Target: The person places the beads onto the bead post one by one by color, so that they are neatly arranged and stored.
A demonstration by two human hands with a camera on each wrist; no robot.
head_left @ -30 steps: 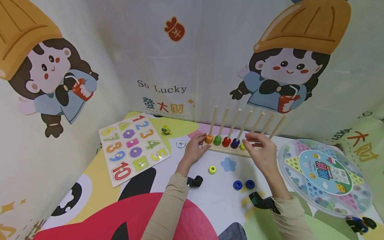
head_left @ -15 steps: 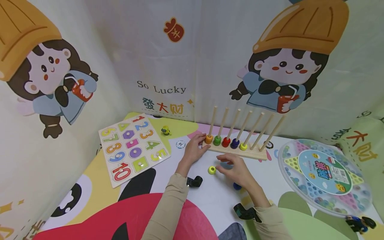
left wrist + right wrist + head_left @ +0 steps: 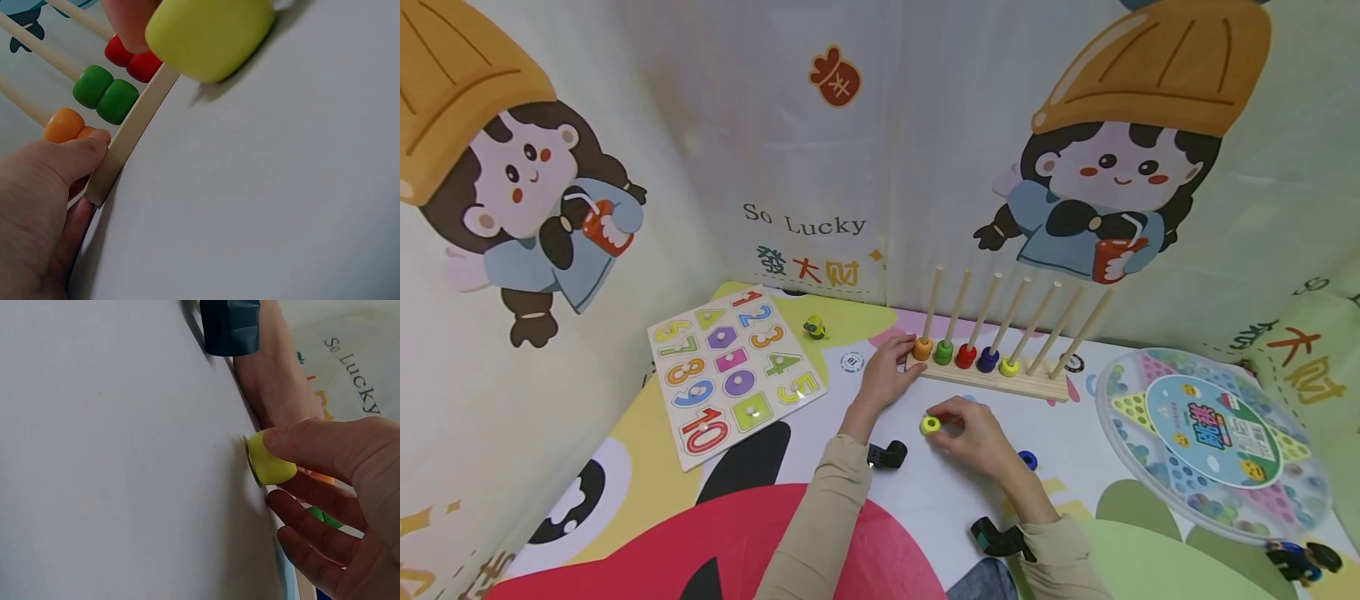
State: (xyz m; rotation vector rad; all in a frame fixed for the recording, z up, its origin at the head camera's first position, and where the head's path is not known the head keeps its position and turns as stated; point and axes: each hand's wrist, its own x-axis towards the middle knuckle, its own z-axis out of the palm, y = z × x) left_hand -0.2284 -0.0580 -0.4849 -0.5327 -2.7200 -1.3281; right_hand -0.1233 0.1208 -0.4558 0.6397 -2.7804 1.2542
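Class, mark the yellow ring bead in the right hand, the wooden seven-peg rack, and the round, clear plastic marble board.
Yellow ring bead [image 3: 271,462]: right wrist view, curved side.
Wooden seven-peg rack [image 3: 992,382]: head view, front of base.
Round, clear plastic marble board [image 3: 1213,431]: head view, central label.

Surface [image 3: 955,508] ahead of me: printed, multicolored. On it, left to right: number puzzle board [image 3: 737,377], small yellow figure [image 3: 815,327], yellow ring [image 3: 930,425] pinched in my right hand [image 3: 976,437], 7-peg wooden rack [image 3: 992,382], 1 blue ring [image 3: 1028,460], round marble-game box [image 3: 1213,432], dark figure [image 3: 1294,563].
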